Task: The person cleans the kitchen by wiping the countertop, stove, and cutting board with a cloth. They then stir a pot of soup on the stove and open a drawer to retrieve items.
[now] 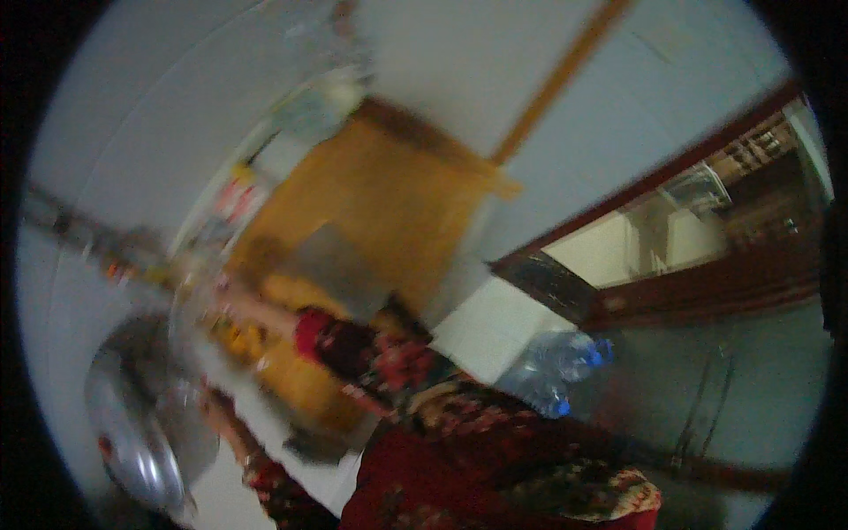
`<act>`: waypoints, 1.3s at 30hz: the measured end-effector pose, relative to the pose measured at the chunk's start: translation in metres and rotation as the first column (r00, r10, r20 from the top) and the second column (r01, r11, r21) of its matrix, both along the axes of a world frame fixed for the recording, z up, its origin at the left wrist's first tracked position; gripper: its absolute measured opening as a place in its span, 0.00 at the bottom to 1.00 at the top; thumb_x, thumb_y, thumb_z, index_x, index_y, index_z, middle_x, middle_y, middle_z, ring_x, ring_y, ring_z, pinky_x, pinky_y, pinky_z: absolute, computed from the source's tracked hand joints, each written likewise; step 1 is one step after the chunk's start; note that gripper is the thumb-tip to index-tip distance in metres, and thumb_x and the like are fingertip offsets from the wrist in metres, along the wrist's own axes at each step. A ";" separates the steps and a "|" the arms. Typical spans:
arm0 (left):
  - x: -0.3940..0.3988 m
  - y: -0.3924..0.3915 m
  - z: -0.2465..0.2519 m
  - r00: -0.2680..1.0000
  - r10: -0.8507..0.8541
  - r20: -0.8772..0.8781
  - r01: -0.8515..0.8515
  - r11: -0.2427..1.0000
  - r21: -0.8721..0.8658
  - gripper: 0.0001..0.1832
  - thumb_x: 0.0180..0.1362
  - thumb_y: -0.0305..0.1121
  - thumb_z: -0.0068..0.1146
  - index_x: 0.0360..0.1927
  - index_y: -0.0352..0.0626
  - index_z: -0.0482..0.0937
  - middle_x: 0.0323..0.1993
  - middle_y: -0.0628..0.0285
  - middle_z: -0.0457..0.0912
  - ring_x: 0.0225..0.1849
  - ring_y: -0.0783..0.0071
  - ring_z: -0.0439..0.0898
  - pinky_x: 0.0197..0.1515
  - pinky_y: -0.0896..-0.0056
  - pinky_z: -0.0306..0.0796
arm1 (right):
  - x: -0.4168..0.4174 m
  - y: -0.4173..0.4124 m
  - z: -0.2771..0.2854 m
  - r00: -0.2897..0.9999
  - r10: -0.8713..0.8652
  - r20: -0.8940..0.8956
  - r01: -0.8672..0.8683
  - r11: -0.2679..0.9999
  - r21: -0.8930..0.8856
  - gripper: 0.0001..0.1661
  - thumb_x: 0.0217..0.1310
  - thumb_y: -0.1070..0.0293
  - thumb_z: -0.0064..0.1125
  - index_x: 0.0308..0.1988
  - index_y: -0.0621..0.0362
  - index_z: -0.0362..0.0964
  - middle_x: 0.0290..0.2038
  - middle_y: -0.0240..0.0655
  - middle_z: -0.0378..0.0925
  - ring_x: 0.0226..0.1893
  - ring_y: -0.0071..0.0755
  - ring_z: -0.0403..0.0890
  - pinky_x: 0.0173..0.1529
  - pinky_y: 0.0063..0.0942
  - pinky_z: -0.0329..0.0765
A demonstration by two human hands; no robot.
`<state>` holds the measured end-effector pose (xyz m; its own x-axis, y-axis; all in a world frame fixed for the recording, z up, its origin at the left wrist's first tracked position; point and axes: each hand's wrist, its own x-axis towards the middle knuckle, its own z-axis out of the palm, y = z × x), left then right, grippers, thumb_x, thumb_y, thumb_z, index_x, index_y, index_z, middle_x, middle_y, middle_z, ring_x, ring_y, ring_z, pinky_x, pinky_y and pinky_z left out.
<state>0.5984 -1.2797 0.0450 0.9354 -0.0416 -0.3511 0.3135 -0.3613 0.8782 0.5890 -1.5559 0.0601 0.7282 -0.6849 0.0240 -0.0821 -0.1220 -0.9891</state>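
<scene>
The whole head view is blurred. My right hand (pixel 228 291), reaching out from a red-cuffed floral sleeve, is at the far edge of a yellow-brown surface (pixel 384 192), near small objects that I cannot make out. My left hand (pixel 217 405) is lower down, beside a large shiny metal vessel or lid (pixel 142 430). Its fingers are near or against a pale, partly see-through thing, and contact is unclear. Between my arms lie small yellow items (pixel 242 338). A flat grey piece (pixel 331 262) rests on the yellow-brown surface above my right forearm.
Clear plastic bottles with blue caps (pixel 560 364) lie to the right, by a dark-framed opening (pixel 636 245). Red-and-white packaging (pixel 235 195) and a pale greenish item (pixel 311 109) line the surface's far edge. A wooden strip (pixel 563 79) runs along the pale wall or floor.
</scene>
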 end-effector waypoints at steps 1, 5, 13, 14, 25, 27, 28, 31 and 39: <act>-0.005 -0.014 0.026 0.997 0.073 0.023 -0.073 0.997 -0.024 0.18 0.61 0.45 0.49 0.37 0.38 0.79 0.25 0.71 0.70 0.26 0.82 0.65 0.30 0.75 0.61 | 0.005 0.002 0.006 0.997 0.073 0.035 -0.074 0.996 0.051 0.23 0.51 0.64 0.62 0.45 0.61 0.66 0.40 0.37 0.73 0.40 0.36 0.75 0.43 0.29 0.72; -0.025 -0.067 0.118 0.941 0.268 0.204 -0.171 0.901 -0.398 0.13 0.58 0.44 0.55 0.23 0.51 0.70 0.17 0.74 0.65 0.19 0.86 0.62 0.21 0.81 0.56 | -0.002 -0.011 0.093 0.904 0.276 0.326 -0.400 0.817 0.417 0.12 0.54 0.66 0.59 0.39 0.58 0.72 0.34 0.31 0.78 0.33 0.28 0.79 0.36 0.25 0.77; -0.054 -0.048 0.102 0.985 0.175 -0.014 -0.160 0.862 -0.482 0.14 0.59 0.42 0.54 0.36 0.41 0.76 0.21 0.70 0.71 0.19 0.83 0.65 0.21 0.80 0.59 | -0.014 -0.040 0.070 0.860 0.459 -0.222 -0.500 0.844 -0.192 0.11 0.60 0.65 0.52 0.35 0.63 0.71 0.23 0.34 0.76 0.19 0.27 0.77 0.23 0.25 0.72; -0.058 -0.046 0.097 0.982 0.183 -0.048 -0.184 0.864 -0.470 0.14 0.59 0.42 0.53 0.39 0.41 0.76 0.21 0.69 0.71 0.19 0.83 0.65 0.21 0.80 0.59 | -0.018 -0.041 0.064 0.849 0.489 -0.201 -0.510 0.858 -0.066 0.12 0.60 0.65 0.52 0.36 0.64 0.71 0.23 0.34 0.77 0.19 0.29 0.77 0.23 0.27 0.73; -0.070 -0.035 0.112 0.940 0.307 0.147 -0.147 0.755 -0.639 0.20 0.64 0.37 0.44 0.55 0.36 0.68 0.29 0.65 0.74 0.26 0.82 0.70 0.27 0.82 0.64 | 0.002 0.011 0.135 0.783 0.585 0.213 -0.620 0.765 0.177 0.11 0.61 0.67 0.53 0.41 0.62 0.71 0.28 0.31 0.77 0.26 0.23 0.79 0.29 0.21 0.74; -0.081 -0.038 0.122 0.939 0.306 0.157 -0.160 0.793 -0.587 0.22 0.64 0.38 0.43 0.58 0.36 0.65 0.33 0.63 0.75 0.29 0.79 0.73 0.31 0.79 0.66 | 0.009 0.027 0.141 0.750 0.590 0.299 -0.657 0.715 0.237 0.13 0.60 0.66 0.54 0.42 0.61 0.71 0.31 0.31 0.77 0.30 0.23 0.78 0.34 0.21 0.74; -0.086 -0.039 0.122 0.937 0.309 0.161 -0.171 0.810 -0.561 0.23 0.64 0.38 0.43 0.59 0.36 0.63 0.35 0.61 0.76 0.31 0.78 0.74 0.33 0.78 0.68 | 0.014 0.033 0.139 0.756 0.578 0.307 -0.652 0.706 0.276 0.14 0.58 0.65 0.56 0.43 0.61 0.71 0.33 0.31 0.77 0.33 0.23 0.78 0.35 0.22 0.74; -0.085 -0.046 0.113 0.958 0.265 0.109 -0.164 0.819 -0.549 0.26 0.64 0.40 0.43 0.62 0.36 0.59 0.44 0.55 0.75 0.40 0.68 0.77 0.43 0.71 0.70 | 0.022 0.018 0.115 0.797 0.601 0.059 -0.583 0.791 -0.185 0.21 0.55 0.61 0.60 0.45 0.61 0.70 0.39 0.36 0.77 0.37 0.28 0.79 0.38 0.27 0.75; -0.085 -0.020 0.075 0.984 0.158 -0.080 -0.174 0.778 -0.603 0.30 0.63 0.47 0.46 0.60 0.36 0.57 0.57 0.47 0.66 0.56 0.55 0.69 0.56 0.59 0.64 | -0.094 -0.054 0.071 0.906 0.306 -0.292 -0.373 0.903 -0.213 0.34 0.54 0.57 0.61 0.56 0.64 0.60 0.47 0.48 0.73 0.46 0.41 0.77 0.47 0.33 0.74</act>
<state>0.5137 -1.2996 0.1202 0.9396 -0.0977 -0.3280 0.3421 0.3017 0.8899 0.4954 -1.6103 0.1316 0.9203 -0.3887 -0.0447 -0.2257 -0.4340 -0.8722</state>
